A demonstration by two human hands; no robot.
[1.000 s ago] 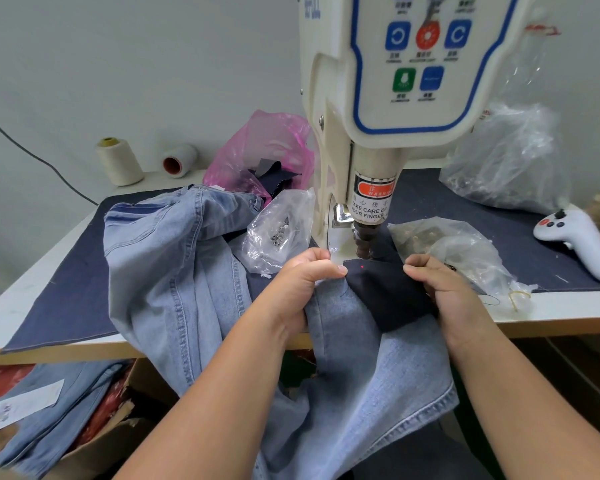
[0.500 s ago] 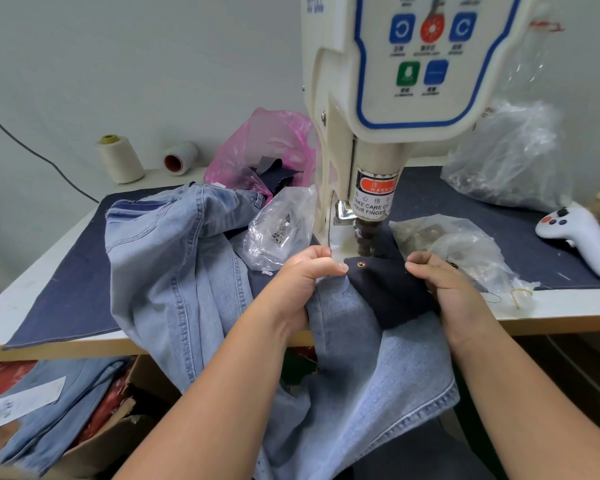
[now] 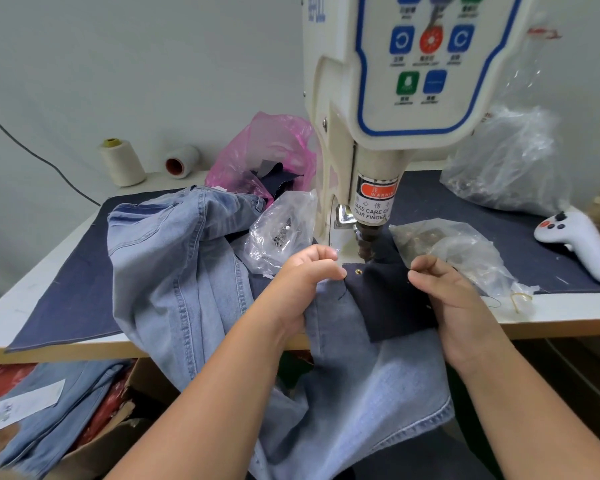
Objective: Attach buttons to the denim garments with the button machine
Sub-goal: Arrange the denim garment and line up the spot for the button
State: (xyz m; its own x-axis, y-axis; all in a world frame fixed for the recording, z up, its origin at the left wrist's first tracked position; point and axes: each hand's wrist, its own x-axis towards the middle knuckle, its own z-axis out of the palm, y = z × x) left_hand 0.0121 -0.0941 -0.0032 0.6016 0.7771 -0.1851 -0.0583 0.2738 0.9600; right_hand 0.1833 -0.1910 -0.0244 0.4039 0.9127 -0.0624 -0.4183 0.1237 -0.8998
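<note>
Holding a dark denim patch flat under the press head, one metal button seated near its corner.

Left hand (image 3: 305, 282) curled, pinching the patch's left edge with the light denim beneath; right hand (image 3: 444, 289) curled, pinching the right edge. Dark denim patch (image 3: 392, 299) stretched between both, lying on the light-blue denim garment (image 3: 194, 271) at the front of the counter (image 3: 568, 315), directly below the button machine (image 3: 395, 116). One button (image 3: 358, 271) set in the patch, just beside the left fingertips and just in front of the punch (image 3: 366, 242). Likely step: button pressed, fabric due to shift. Next move probably needs sliding the cloth to the following mark, fingers kept out from under the punch. Count: two hands, one machine, one visible fastened button, two clear bags of hardware (image 3: 281, 230) (image 3: 454, 251) flanking the head, two thread cones (image 3: 122, 162) (image 3: 182, 161), one pink bag (image 3: 267, 150), one white controller (image 3: 582, 247).
</note>
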